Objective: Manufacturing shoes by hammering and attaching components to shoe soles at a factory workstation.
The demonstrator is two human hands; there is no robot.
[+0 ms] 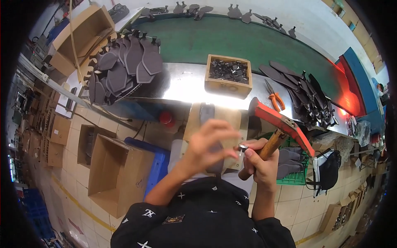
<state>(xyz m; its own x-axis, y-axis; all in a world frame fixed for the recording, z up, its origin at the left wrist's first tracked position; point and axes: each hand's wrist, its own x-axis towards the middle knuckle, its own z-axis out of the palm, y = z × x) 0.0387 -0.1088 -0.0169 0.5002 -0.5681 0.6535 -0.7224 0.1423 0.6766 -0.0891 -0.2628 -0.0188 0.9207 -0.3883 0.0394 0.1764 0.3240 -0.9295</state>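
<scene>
My right hand (261,162) grips a hammer (273,145) by its wooden handle, the red head tilted up. Its thumb and forefinger also pinch a small shiny metal piece with a dark part (242,147). Close beside that piece is my left hand (209,144), blurred by motion, with its fingers apart and nothing visible in them. Beneath the left hand, a dark grey sole-shaped piece (206,112) lies on a tan board (233,122) over my lap. The hand hides the middle of the grey piece.
A wooden box (228,87) of small black parts sits on the metal bench edge, with orange-handled pliers (274,98) to its right. Grey sole pieces pile up left (132,62) and right (306,93). Behind runs a green conveyor belt (231,41). Cardboard boxes (124,173) stand lower left.
</scene>
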